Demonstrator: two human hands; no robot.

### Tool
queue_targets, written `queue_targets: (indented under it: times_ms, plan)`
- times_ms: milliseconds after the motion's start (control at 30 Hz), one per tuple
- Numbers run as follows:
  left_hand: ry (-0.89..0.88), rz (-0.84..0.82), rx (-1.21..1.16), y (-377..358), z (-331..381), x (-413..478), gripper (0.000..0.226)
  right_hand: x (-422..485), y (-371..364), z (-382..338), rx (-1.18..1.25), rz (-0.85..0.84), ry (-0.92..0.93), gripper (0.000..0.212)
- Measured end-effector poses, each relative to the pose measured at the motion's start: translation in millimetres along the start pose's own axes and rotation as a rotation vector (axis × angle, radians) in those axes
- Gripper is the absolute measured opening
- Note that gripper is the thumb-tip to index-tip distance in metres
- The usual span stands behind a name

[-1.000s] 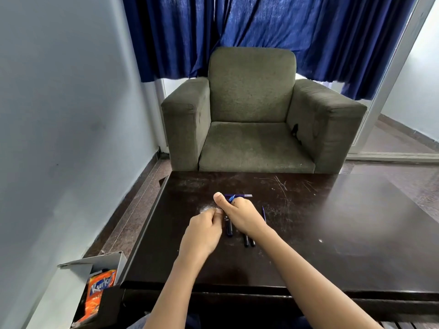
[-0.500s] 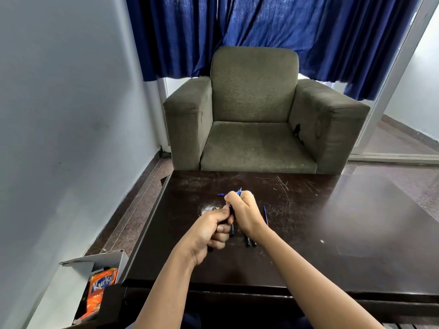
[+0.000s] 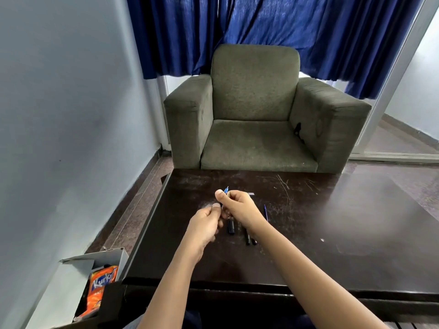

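Over the dark wooden table (image 3: pixel 344 233) my right hand (image 3: pixel 240 207) grips a blue pen (image 3: pixel 226 190), whose tip pokes up past my thumb. My left hand (image 3: pixel 205 225) pinches the pen's lower dark end at my right hand's base. Both hands meet above the table's middle left. Under them lie loose pen parts: a black barrel (image 3: pixel 231 226), two thin dark pieces (image 3: pixel 247 238) and a thin blue refill (image 3: pixel 265 213). A small pale piece (image 3: pixel 250 193) shows just beyond my right hand. Most of the held pen is hidden by my fingers.
A grey-green armchair (image 3: pixel 256 115) stands right behind the table, with blue curtains (image 3: pixel 273 32) above it. A wall (image 3: pixel 59 115) runs along the left. On the floor at the lower left is an open white box (image 3: pixel 95 260) with an orange snack packet (image 3: pixel 99 290).
My left hand has shifted from a fuller grip on the pen's lower end to a thumb-and-finger pinch. My right hand has risen slightly with the pen; the parts on the table have not moved.
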State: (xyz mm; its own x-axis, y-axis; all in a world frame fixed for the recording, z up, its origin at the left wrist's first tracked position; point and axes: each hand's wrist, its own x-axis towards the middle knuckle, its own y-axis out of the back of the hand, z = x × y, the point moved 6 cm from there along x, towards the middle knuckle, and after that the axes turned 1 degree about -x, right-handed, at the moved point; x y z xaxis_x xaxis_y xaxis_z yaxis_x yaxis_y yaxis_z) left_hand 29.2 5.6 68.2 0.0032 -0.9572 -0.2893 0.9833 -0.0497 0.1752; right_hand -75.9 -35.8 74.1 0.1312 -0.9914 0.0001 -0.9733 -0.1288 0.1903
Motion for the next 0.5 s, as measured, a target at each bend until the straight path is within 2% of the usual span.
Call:
queue_targets:
  times_ms: [133,233,367,500]
  plan:
    - [-0.01,0.045,0.015,4.2,-1.2,-0.4,0.04,-0.4,-2.2,1.4,0.219,-0.089,-0.06,0.022]
    - [0.014,0.035,0.028,3.0,-4.1,0.7,0.041,-2.6,-5.8,1.6,0.412,-0.159,-0.16,0.018]
    - [0.029,0.03,0.032,1.6,-5.3,2.2,0.041,-4.1,-5.3,3.2,0.413,-0.128,-0.168,0.002]
    - [0.027,0.047,0.03,2.6,-5.6,2.1,0.04,-1.4,-3.0,6.0,0.526,-0.117,-0.233,0.021]
